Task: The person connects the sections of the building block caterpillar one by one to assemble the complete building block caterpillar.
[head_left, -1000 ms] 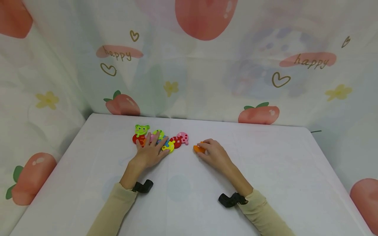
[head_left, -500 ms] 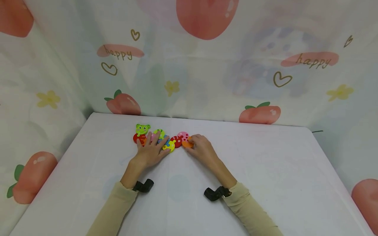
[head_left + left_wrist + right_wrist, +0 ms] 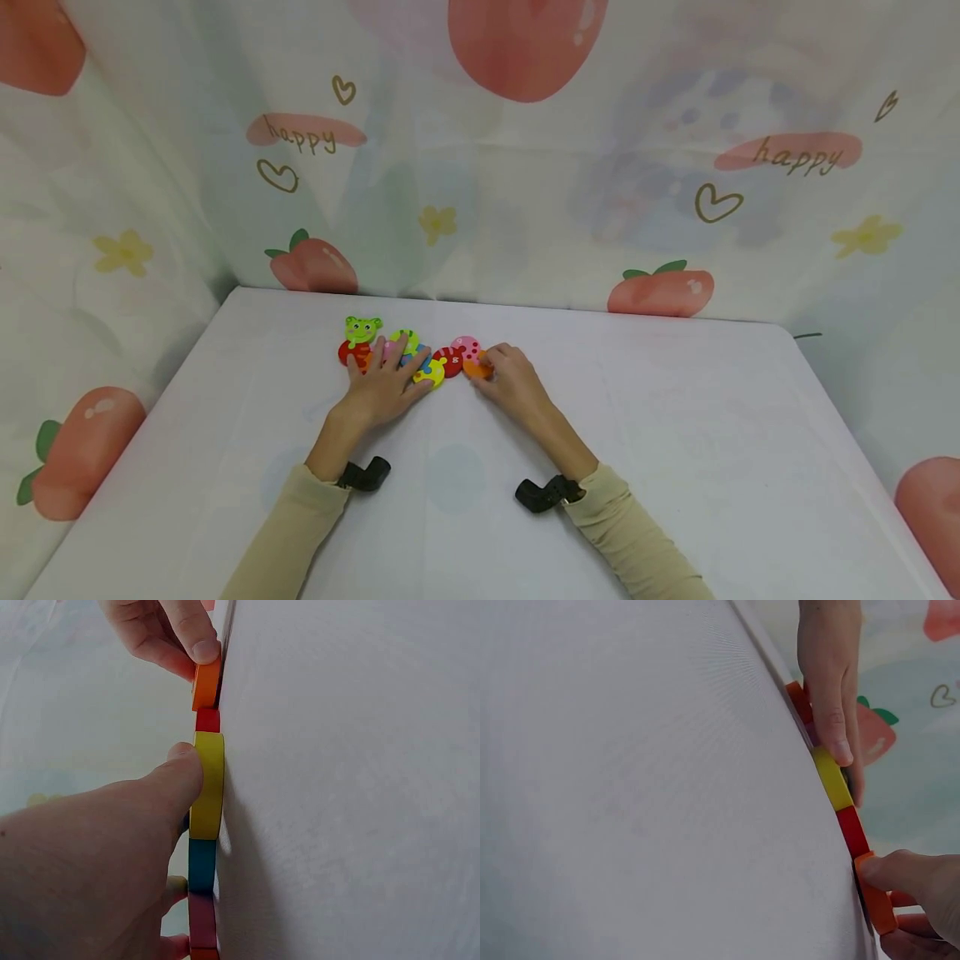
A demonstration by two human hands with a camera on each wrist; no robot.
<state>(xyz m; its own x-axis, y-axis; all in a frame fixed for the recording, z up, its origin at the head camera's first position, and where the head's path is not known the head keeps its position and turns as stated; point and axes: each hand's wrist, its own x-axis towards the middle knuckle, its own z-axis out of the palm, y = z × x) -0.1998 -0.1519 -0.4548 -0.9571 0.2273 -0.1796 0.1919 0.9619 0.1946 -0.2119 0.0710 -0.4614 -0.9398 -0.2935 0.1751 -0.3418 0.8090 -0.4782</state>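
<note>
A row of flat, rounded, coloured puzzle pieces lies on the table, led by a green animal-face piece (image 3: 363, 327). My left hand (image 3: 375, 394) rests with spread fingers over the row, covering parts of the blue, pink and orange pieces. Its thumb touches the yellow piece (image 3: 208, 787). My right hand (image 3: 519, 387) pinches an orange piece (image 3: 875, 898) between thumb and fingers at the row's right end. That piece meets the red piece (image 3: 450, 362) and the pink dotted piece (image 3: 466, 345); whether their edges interlock I cannot tell.
A white cloth covers the table (image 3: 675, 433). Behind it hangs a printed curtain (image 3: 517, 200) with fruit, hearts and lettering, close to the table's back edge. Each wrist wears a black camera mount, such as the right camera mount (image 3: 542, 494).
Over the last second my right hand has brought the orange piece leftward, from apart on the table to the end of the row. The left hand has stayed in place.
</note>
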